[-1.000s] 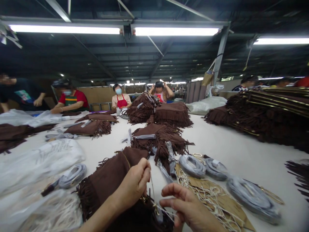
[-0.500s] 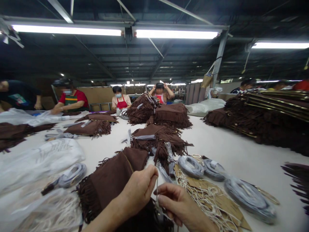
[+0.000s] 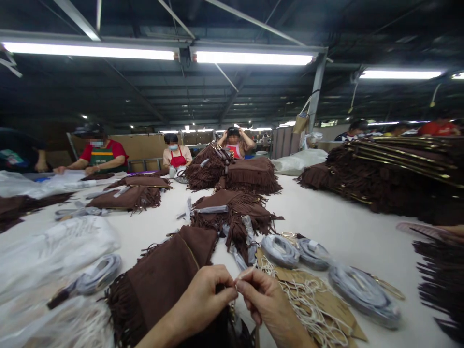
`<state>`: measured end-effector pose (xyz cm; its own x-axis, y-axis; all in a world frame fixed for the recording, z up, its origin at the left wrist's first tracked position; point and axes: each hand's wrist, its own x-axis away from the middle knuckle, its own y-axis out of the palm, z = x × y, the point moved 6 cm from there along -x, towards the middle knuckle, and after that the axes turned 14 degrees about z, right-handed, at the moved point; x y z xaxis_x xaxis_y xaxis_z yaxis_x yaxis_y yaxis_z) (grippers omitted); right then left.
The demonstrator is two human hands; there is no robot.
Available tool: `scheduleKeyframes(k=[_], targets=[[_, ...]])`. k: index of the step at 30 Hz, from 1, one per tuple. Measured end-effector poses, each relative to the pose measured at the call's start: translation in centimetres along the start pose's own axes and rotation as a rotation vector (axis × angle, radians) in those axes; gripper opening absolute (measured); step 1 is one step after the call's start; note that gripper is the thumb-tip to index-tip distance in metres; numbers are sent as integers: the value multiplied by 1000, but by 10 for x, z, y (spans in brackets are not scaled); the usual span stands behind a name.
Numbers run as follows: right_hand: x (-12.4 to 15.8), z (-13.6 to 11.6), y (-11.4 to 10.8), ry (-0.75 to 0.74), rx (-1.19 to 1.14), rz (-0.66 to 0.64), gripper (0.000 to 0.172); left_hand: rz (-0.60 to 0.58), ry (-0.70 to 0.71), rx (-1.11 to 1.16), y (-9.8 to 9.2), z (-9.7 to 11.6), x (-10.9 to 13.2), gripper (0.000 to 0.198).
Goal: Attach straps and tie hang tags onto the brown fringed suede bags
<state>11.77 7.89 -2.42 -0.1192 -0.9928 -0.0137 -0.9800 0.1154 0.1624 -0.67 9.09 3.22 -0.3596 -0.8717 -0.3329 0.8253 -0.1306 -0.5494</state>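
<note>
My left hand (image 3: pixel 208 295) and my right hand (image 3: pixel 261 295) meet fingertip to fingertip at the lower middle, both pinched. What lies between their fingers is too small to make out. Beneath them is a dark brown fringed bag (image 3: pixel 163 275) with a gold zipper line; bits of metal hardware show just below the fingers. To the right of my right hand, white strings (image 3: pixel 308 302) lie tangled over brown card tags (image 3: pixel 337 309). Coiled straps in clear wrapping (image 3: pixel 364 292) rest beside the tags.
More fringed bags (image 3: pixel 232 208) sit ahead on the white table (image 3: pixel 326 217), with a tall stack (image 3: pixel 398 169) at right. Plastic bags (image 3: pixel 72 246) and a wrapped strap (image 3: pixel 97 275) lie at left. Several people work across the table; another person's hand (image 3: pixel 451 232) is at the right edge.
My hands have come together, fingertips touching, where they were apart with a thin strand between them. The view has shifted slightly, and a person's hand with a pinkish item has appeared at the right.
</note>
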Motion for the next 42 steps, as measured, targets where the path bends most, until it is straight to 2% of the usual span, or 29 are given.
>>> scheduleKeyframes(k=[10,14,19,23,25,28,31,32,35,39,42], targets=[[-5,7,-1,-26,30,26,51,22,25,-48,1,0,1,16],[-6,5,-1,-16,52,49,48,71,8,-40,1,-1,1,13],[-7,6,-3,-12,53,79,38,69,-139,142,1,-14,-3,11],[-3,0,-1,-31,101,-48,31,10,-295,316,2,-22,-5,16],[4,-6,-3,-49,179,-111,29,0,-334,366,1,-21,-5,17],[14,-14,-11,-61,427,-164,30,-1,-362,393,0,-19,-5,17],[22,-11,-17,-47,658,-234,52,-5,-366,410,0,-17,-5,17],[23,-10,-17,-70,714,-254,54,-2,-368,421,0,-18,-5,17],[21,-10,-17,-159,797,-273,40,20,-389,450,-1,-20,-5,19],[16,-13,-23,-111,740,-200,38,34,-434,512,-3,-23,-4,16],[16,-13,-24,9,538,-204,36,78,-474,598,-6,-25,-4,10]])
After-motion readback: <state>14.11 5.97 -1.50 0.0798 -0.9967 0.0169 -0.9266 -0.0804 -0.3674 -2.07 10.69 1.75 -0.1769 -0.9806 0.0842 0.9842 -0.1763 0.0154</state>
